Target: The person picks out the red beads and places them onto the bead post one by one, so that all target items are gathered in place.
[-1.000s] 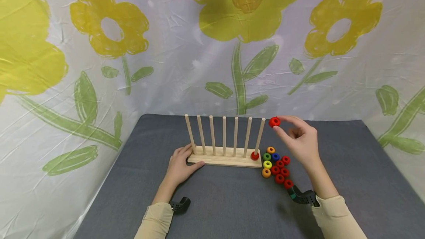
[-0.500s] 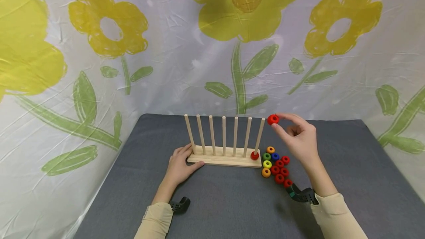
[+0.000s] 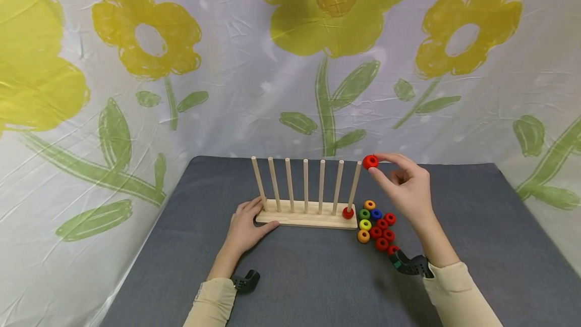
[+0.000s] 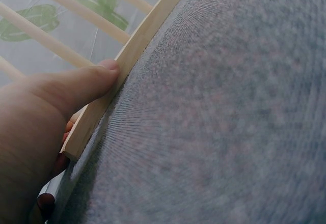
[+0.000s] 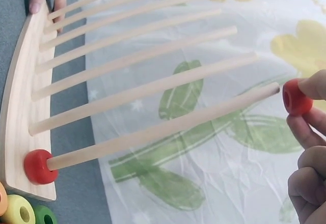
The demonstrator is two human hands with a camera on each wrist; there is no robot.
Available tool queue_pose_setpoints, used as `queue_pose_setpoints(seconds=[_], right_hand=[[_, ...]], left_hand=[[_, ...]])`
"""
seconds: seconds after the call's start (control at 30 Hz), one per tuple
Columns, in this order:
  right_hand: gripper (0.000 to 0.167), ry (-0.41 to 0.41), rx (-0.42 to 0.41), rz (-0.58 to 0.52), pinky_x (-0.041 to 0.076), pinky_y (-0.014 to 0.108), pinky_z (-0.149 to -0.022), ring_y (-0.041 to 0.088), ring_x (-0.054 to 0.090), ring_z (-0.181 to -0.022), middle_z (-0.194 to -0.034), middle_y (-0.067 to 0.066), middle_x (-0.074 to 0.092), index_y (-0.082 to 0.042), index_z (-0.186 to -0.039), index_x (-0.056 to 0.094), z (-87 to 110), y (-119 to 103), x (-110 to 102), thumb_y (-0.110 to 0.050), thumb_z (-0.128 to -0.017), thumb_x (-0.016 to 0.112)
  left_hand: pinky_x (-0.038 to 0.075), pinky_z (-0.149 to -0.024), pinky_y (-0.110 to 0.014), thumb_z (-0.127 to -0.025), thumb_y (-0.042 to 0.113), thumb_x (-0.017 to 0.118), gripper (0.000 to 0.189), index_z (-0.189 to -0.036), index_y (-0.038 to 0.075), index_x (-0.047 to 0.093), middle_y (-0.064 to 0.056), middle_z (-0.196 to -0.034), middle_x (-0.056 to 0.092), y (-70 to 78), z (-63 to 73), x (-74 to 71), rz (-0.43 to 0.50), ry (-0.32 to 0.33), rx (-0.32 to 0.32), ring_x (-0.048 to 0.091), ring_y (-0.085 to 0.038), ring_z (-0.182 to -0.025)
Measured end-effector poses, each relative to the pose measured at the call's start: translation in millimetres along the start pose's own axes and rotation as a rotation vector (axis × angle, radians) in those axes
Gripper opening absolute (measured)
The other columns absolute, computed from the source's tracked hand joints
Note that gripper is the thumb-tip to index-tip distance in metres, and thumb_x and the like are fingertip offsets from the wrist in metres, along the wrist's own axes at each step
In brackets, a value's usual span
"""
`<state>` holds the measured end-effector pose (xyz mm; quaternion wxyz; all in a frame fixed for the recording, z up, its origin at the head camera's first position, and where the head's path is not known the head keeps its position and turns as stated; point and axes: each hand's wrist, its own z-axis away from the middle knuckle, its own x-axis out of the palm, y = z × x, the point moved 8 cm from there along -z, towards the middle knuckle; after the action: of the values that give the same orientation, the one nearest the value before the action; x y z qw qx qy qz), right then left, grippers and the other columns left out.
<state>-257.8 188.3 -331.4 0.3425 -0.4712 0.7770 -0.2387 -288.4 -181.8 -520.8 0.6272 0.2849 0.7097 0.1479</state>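
Observation:
A pale wooden rack [image 3: 313, 221] with a row of several upright pegs stands on the dark cloth. My left hand [image 3: 245, 224] grips its left end, thumb along the front edge of the base, as the left wrist view [image 4: 86, 86] confirms. My right hand [image 3: 408, 185] pinches a red bead [image 3: 370, 161] between thumb and fingertips, beside the top of the rightmost peg [image 3: 355, 185]. In the right wrist view the held bead [image 5: 296, 98] has its hole turned toward the peg's tip, a small gap between them. Another red bead [image 5: 41, 167] sits at the foot of that peg.
Right of the rack lies a cluster of loose beads: several red ones [image 3: 382, 244], orange ones [image 3: 363, 236], a yellow one [image 3: 365, 224], a green one [image 3: 364, 214] and a blue one [image 3: 375, 214]. A flower-patterned sheet [image 3: 245, 90] hangs behind the table [image 3: 308, 276].
My right hand has shifted slightly left and up, bringing the red bead closer to the tip of the rightmost peg. The left hand stays on the rack.

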Motion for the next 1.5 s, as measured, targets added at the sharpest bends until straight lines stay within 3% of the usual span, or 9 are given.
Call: queue_pose_setpoints(seconds=[0.2, 0.5, 0.83, 1.13, 1.5], right_hand=[[0.035, -0.008, -0.003, -0.009, 0.019, 0.031, -0.04, -0.006, 0.022, -0.043, -0.076, 0.008, 0.05, 0.003, -0.12, 0.077, -2.2, -0.4, 1.9, 0.011, -0.086, 0.082], [0.035, -0.022, 0.012, -0.03, 0.022, 0.03, -0.041, 0.001, 0.024, -0.042, -0.077, -0.005, 0.051, -0.003, -0.122, 0.079, -4.8, 0.6, 4.9, 0.005, -0.088, 0.083], [0.034, -0.045, 0.039, -0.011, 0.023, 0.028, -0.041, 0.003, 0.024, -0.043, -0.078, 0.007, 0.049, -0.003, -0.122, 0.078, -7.2, -0.6, 9.8, 0.004, -0.089, 0.083], [0.033, -0.056, 0.038, -0.044, 0.023, 0.028, -0.041, 0.005, 0.026, -0.041, -0.083, 0.0, 0.054, -0.007, -0.122, 0.08, -8.0, -1.1, 13.4, 0.0, -0.09, 0.084], [0.032, -0.072, 0.047, 0.005, 0.023, 0.026, -0.042, 0.001, 0.024, -0.042, -0.071, 0.003, 0.046, -0.002, -0.121, 0.079, -6.6, -0.8, 18.1, 0.004, -0.09, 0.082]], left_hand=[[0.034, -0.114, -0.067, -0.091, 0.049, 0.083, 0.079, -0.155, 0.011, 0.057, -0.012, -0.165, 0.047, 0.5, -0.4, -0.7, 0.006, -0.003, -0.005, 0.038, -0.041, -0.15], [0.033, -0.114, -0.068, -0.092, 0.049, 0.083, 0.078, -0.155, 0.01, 0.057, -0.012, -0.165, 0.047, 0.4, -0.3, 0.0, 0.007, -0.002, -0.006, 0.039, -0.041, -0.15], [0.033, -0.114, -0.066, -0.091, 0.048, 0.083, 0.08, -0.156, 0.011, 0.055, -0.011, -0.165, 0.046, 2.4, -0.1, -1.1, 0.006, -0.002, -0.005, 0.038, -0.041, -0.15], [0.034, -0.113, -0.067, -0.091, 0.047, 0.083, 0.078, -0.155, 0.011, 0.057, -0.012, -0.165, 0.047, 2.5, -0.8, -0.8, 0.007, 0.0, -0.001, 0.039, -0.041, -0.149], [0.034, -0.113, -0.067, -0.092, 0.047, 0.083, 0.079, -0.156, 0.01, 0.056, -0.012, -0.165, 0.047, 1.7, 0.2, -0.7, 0.009, -0.006, -0.002, 0.038, -0.043, -0.15]])
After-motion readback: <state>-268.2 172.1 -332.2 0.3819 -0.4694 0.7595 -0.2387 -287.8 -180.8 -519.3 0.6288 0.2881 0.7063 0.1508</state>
